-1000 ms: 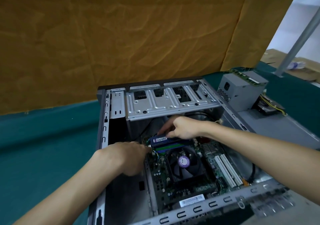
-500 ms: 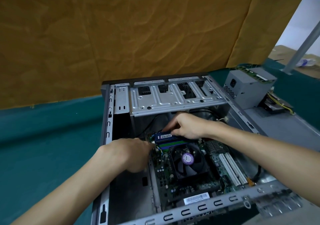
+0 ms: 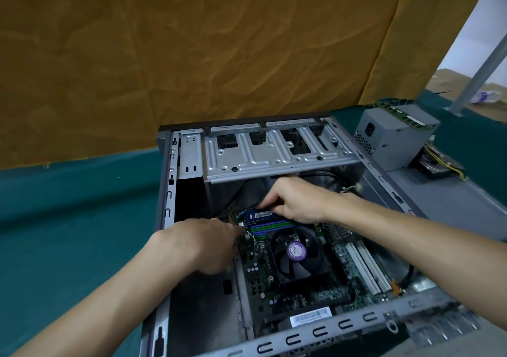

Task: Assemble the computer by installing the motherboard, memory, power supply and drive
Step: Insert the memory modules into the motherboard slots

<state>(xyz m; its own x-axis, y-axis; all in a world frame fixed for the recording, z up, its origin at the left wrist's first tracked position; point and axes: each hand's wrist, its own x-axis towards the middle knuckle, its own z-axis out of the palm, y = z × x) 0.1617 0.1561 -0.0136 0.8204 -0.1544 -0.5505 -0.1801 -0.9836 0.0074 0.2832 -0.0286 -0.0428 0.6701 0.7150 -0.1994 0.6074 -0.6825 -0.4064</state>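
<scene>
- The open grey metal computer case (image 3: 274, 341) lies on its side on the teal cloth-covered table (image 3: 68, 233), its slotted near rail closest to the viewer.
- Inside it, the green motherboard (image 3: 255, 274) sits flat on the case floor, with a white barcode sticker (image 3: 310, 317) at its near edge and two white expansion slots (image 3: 367, 269) toward the right side.
- A black cooler fan with a purple round label (image 3: 296, 252) stands in the middle of the board.
- The left hand (image 3: 203, 244) reaches in from the case's left side, fingers curled, its tips at the left end of the memory slots; what they grip I cannot tell.
- The right hand (image 3: 296, 203) comes from the right and pinches the top edge of the blue memory stick with a white label (image 3: 260, 215), which stands on edge in the blue and green memory slots (image 3: 269, 226) just behind the fan.
- Farther back, the silver perforated drive cage (image 3: 269, 153) spans the case's far end.
- Beyond the case's right far corner, the grey boxy power supply (image 3: 392, 134) stands on the table, with a green memory stick (image 3: 403, 116) lying on top.
- A wrinkled mustard-brown sheet (image 3: 192, 49) hangs behind the table.
</scene>
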